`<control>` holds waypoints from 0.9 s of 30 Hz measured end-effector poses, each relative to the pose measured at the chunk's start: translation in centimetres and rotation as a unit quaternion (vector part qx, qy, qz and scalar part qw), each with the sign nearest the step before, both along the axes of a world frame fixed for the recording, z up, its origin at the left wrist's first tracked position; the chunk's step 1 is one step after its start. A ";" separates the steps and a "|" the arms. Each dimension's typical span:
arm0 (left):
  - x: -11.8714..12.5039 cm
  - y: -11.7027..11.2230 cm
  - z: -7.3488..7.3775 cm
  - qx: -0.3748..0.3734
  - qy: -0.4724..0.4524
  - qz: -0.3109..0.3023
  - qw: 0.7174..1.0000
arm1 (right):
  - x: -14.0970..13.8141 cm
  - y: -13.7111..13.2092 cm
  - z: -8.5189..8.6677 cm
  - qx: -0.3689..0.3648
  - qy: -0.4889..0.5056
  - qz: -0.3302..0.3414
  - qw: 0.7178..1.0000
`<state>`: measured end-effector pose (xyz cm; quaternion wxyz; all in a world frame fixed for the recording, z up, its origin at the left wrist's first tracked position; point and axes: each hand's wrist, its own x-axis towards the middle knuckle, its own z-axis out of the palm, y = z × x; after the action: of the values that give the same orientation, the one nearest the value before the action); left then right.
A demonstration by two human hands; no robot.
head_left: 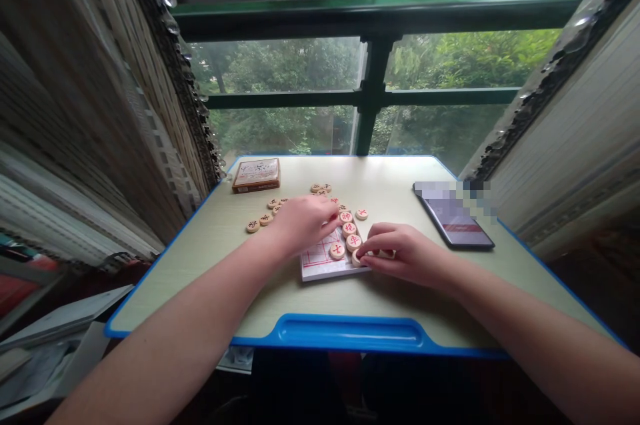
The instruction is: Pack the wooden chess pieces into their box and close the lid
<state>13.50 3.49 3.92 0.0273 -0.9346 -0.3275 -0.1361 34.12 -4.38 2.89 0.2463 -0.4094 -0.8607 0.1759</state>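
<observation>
A small white xiangqi board (320,270) with red lines lies on the table. Along its right side runs a row of round wooden xiangqi pieces with red characters, among them one piece (349,229) near the middle. My right hand (407,253) has its thumb and fingers closed on the nearest piece (357,258) of that row. Over the board's far left part, my left hand (307,219) is closed, its fingertips down beside the row; what they hold is hidden. A loose red piece (337,251) rests on the board, left of the row.
Several dark-lettered pieces (253,226) lie left of and beyond the board. One red piece (361,214) sits to its right. A flat box (257,175) is at the back left, a phone (457,218) at the right. The table (270,298) has a blue edge.
</observation>
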 end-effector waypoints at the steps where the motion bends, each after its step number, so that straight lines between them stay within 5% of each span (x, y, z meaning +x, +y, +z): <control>1: 0.0 0.0 -0.1 0.000 0.004 -0.003 1.000 | -0.1 0.0 0.0 0.001 0.000 -0.009 1.000; 27: 0.3 0.1 -0.7 -0.014 0.014 0.017 1.000 | -0.4 -0.1 0.3 -0.026 -0.007 -0.006 1.000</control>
<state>13.79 3.60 3.24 0.0214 -0.9309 -0.3450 -0.1179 33.69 -4.49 3.15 0.2304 -0.4218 -0.8552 0.1940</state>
